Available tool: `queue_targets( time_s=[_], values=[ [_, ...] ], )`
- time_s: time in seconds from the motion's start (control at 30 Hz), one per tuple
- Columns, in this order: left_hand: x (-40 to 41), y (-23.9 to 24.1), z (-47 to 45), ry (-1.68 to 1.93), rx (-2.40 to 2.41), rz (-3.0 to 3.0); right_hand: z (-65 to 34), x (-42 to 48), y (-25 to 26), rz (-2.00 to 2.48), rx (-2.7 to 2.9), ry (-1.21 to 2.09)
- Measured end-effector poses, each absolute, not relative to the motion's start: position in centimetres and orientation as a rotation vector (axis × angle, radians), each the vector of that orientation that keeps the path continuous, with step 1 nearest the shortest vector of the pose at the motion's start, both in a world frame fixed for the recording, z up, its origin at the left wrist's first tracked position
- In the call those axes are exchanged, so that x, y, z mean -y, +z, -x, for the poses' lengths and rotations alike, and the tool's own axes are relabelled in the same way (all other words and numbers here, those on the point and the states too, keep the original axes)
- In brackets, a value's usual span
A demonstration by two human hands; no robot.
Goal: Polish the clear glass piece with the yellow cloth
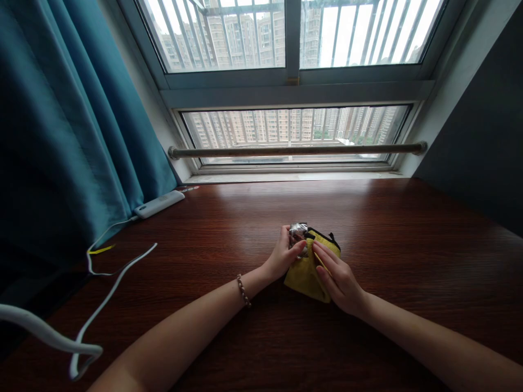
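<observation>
A small yellow pouch (304, 275) with a black zip edge lies on the dark wooden table (408, 245). At the pouch's open mouth my left hand (281, 256) pinches a shiny, crinkled silver packet (297, 233). My right hand (337, 275) rests on the pouch with its fingers stretched along the fabric, holding it down near the opening. A bead bracelet (243, 290) circles my left wrist.
A white power strip (158, 204) lies at the table's back left, its white cable (102, 305) trailing to the near left edge. A teal curtain (69, 136) hangs on the left. A window with a metal rail (294, 150) stands behind the table.
</observation>
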State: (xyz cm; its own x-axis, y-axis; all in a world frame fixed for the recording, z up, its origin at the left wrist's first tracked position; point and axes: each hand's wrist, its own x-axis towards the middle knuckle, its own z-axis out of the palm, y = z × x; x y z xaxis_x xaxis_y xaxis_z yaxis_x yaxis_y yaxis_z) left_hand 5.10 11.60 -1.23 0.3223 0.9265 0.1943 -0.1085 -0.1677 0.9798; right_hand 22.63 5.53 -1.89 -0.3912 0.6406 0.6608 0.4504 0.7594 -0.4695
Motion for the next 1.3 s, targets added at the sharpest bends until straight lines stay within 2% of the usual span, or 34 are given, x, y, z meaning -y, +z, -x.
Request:
queue_targets(
  time_s=[0.27,0.77,1.1,1.3],
  values=[
    [-11.4,-0.9,-5.2,1.091,-0.798,-1.581,-22.3,-5.5,-2.4,0.911,2.035,0.110],
    [-11.1,-0.8,-4.6,0.972,-0.636,-1.779,-22.1,-5.4,-1.4,0.939,2.040,0.161],
    [-11.8,-2.2,-5.0,1.081,-0.635,-1.353,-21.8,-5.3,-1.3,1.010,2.069,0.167],
    [-12.0,-1.7,-5.3,0.951,-0.622,-1.054,-21.7,-5.3,-1.2,1.047,2.056,0.174]
  ],
)
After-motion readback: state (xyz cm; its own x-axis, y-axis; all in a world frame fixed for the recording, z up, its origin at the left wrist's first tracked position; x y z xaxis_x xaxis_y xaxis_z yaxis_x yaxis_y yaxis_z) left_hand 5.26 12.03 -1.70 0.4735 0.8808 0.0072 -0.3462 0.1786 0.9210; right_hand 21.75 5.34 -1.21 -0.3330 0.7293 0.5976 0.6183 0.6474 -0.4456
